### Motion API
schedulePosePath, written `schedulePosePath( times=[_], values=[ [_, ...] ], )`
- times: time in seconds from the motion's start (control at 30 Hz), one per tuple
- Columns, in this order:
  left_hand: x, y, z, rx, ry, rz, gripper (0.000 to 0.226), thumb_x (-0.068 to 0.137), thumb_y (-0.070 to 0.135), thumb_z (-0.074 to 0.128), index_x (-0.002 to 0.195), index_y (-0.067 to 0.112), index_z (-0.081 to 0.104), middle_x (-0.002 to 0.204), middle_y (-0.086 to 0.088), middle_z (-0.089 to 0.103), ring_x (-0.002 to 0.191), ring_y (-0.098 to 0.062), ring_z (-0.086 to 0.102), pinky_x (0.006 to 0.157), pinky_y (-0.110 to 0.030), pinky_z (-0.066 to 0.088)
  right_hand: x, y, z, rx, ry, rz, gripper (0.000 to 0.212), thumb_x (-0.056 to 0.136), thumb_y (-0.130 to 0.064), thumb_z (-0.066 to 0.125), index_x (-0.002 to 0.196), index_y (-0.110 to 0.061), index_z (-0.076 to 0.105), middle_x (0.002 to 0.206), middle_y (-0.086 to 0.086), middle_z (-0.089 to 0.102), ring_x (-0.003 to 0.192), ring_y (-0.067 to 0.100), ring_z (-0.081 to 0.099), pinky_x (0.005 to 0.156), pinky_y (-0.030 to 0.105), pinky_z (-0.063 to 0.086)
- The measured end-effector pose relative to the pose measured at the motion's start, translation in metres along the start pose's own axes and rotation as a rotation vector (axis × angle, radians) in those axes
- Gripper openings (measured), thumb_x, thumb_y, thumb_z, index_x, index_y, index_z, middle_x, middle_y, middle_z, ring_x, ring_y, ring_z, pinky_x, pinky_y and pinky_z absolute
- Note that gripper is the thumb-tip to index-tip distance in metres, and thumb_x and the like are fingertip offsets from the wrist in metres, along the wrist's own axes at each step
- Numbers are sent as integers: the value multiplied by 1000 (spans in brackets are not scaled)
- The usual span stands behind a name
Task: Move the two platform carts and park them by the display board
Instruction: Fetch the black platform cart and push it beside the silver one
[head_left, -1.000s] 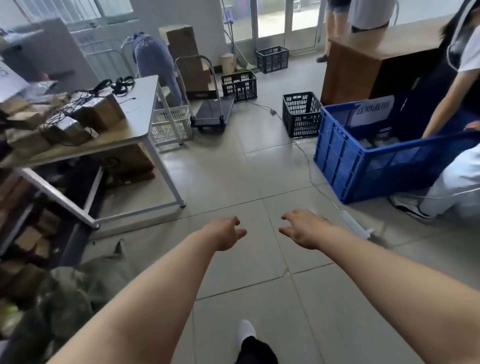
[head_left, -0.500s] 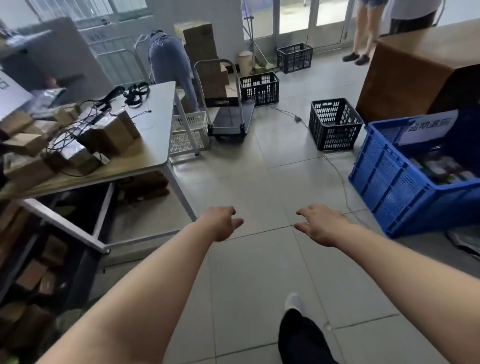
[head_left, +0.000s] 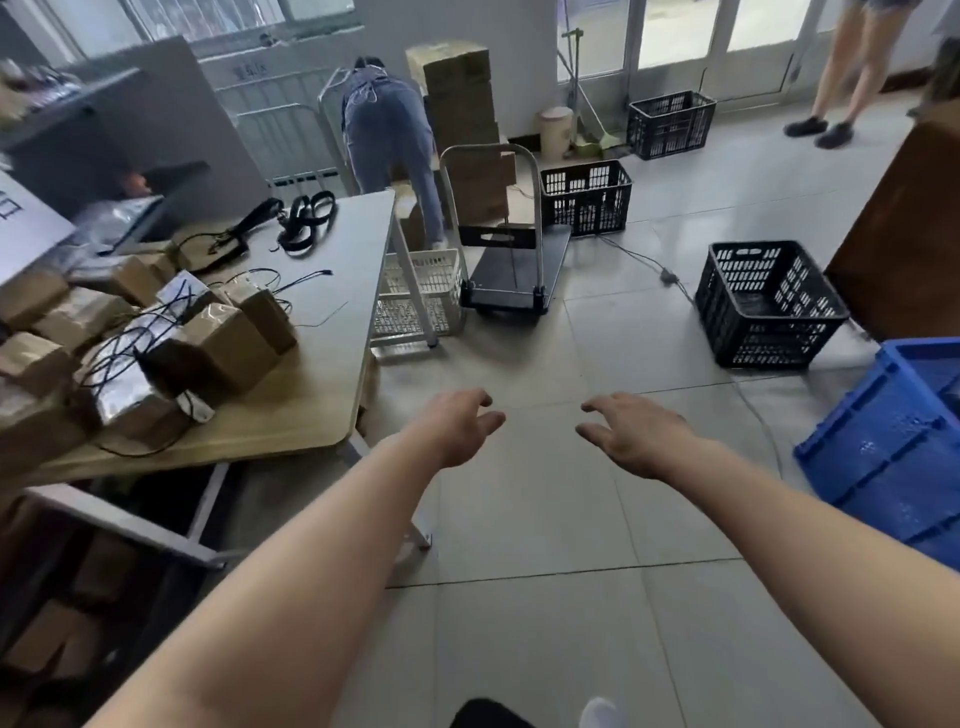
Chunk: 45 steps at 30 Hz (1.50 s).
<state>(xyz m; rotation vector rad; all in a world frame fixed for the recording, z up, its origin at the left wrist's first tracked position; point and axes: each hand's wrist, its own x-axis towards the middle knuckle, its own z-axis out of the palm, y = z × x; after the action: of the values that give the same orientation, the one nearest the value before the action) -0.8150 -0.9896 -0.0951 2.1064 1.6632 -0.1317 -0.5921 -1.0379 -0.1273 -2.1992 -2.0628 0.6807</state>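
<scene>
A platform cart (head_left: 519, 270) with a dark deck and an upright grey loop handle stands on the tiled floor ahead, next to the table's far corner. A second cart handle (head_left: 332, 88) shows behind a bending person at the back. A white board (head_left: 171, 114) leans at the back left. My left hand (head_left: 460, 428) and my right hand (head_left: 631, 434) reach forward over the floor, fingers apart and empty, well short of the cart.
A table (head_left: 332, 364) with cardboard boxes and cables is on the left, a white basket (head_left: 421, 293) at its leg. Black crates (head_left: 769, 306) (head_left: 587, 197) and a blue crate (head_left: 893, 441) line the right. A cable (head_left: 670, 278) crosses the floor. A person (head_left: 389, 140) bends by stacked cartons.
I have walked forward: the cart, table and crates are nearer and larger. Both hands stay stretched out ahead, and their fingers have spread a little.
</scene>
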Motion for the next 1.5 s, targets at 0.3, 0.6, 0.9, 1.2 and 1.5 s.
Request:
schedulePosePath(
  times=[0.3, 0.6, 0.9, 1.2, 1.5],
  values=[
    [203, -36, -99, -2, 81, 59, 43, 95, 45, 47, 128, 18, 55, 132, -7, 58, 122, -27, 51, 101, -39, 41, 212, -23, -67, -38, 60, -43, 49, 95, -51, 37, 137, -27, 42, 142, 0, 44, 130, 22, 41, 101, 42, 35],
    [433, -76, -199, 48, -3, 87, 42, 95, 44, 46, 125, 16, 55, 130, -10, 58, 117, -30, 53, 96, -37, 42, 434, -46, -137, -15, 72, 88, 45, 95, -48, 38, 132, -24, 47, 137, 4, 47, 127, 25, 43, 99, 42, 37],
    [616, -87, -257, 82, -40, 67, 36, 98, 39, 44, 120, 14, 58, 125, -9, 61, 112, -27, 55, 89, -35, 41, 626, -28, -193, -8, 106, 94, 43, 95, -47, 40, 128, -21, 50, 133, 7, 52, 124, 28, 47, 97, 45, 40],
    [787, -72, -305, 97, -58, -66, 47, 97, 42, 45, 136, 15, 46, 141, -9, 51, 127, -28, 48, 101, -38, 39, 831, 7, -250, -59, 33, 16, 48, 94, -48, 41, 134, -21, 45, 133, 6, 51, 122, 27, 48, 96, 46, 43],
    [921, -69, -328, 104, -115, -94, 50, 96, 41, 48, 138, 15, 45, 142, -12, 49, 128, -31, 47, 104, -39, 38, 949, 35, -278, -79, -20, 30, 43, 93, -46, 45, 124, -17, 52, 123, 10, 55, 113, 31, 52, 93, 45, 45]
  ],
)
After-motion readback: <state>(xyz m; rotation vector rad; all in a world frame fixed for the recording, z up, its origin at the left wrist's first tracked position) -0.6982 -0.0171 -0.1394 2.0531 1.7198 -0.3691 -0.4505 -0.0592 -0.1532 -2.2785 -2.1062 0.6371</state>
